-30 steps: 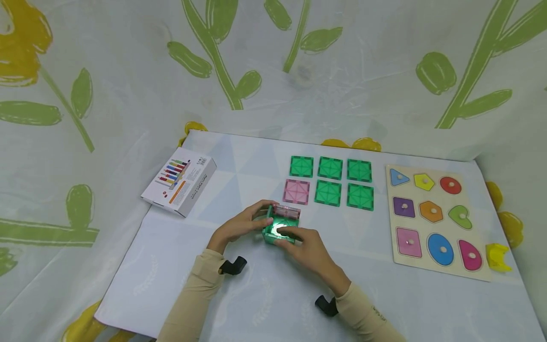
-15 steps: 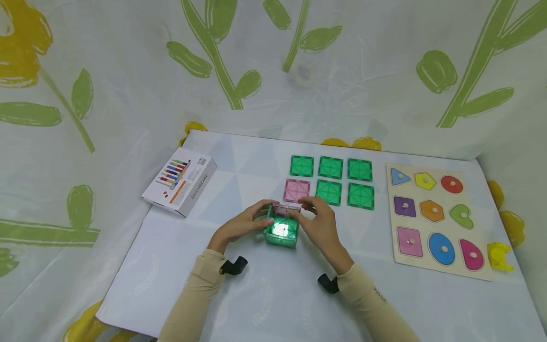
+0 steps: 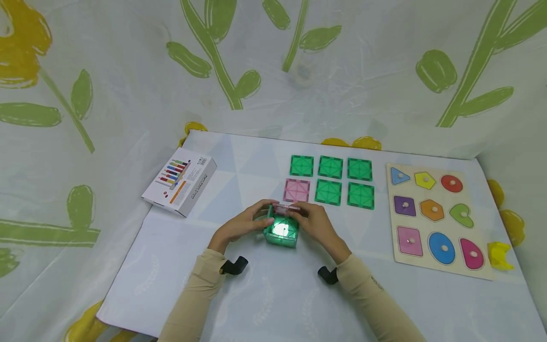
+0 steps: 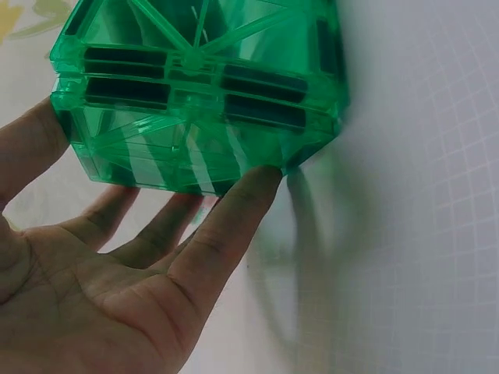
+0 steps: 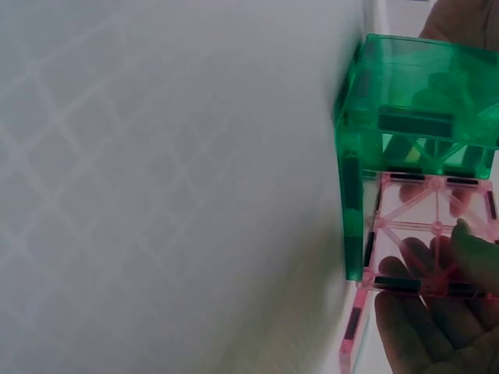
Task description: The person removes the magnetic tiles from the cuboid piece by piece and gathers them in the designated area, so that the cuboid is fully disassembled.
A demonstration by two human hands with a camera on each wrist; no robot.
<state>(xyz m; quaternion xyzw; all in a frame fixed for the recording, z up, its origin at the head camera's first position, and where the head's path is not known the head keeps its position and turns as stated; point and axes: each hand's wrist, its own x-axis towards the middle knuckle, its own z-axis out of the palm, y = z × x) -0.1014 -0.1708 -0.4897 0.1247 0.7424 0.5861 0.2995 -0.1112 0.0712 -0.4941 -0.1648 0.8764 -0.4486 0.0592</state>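
A box-like build of green magnetic tiles stands near the middle of the table, one bright reflection inside it. My left hand grips its left side; in the left wrist view its fingertips lie along the green wall. At the back of the build, a pink magnetic tile stands upright against the green ones. My right hand pinches that pink tile, thumb on one face and fingers behind, visible through the clear plastic.
Behind the build lie another pink tile and several flat green tiles in two rows. A wooden shape puzzle board and a yellow piece are at the right. A white printed box sits at the back left.
My right hand has gone from inside the front of the green build to the upright pink tile at its back and closed on it. The left hand keeps its grip.
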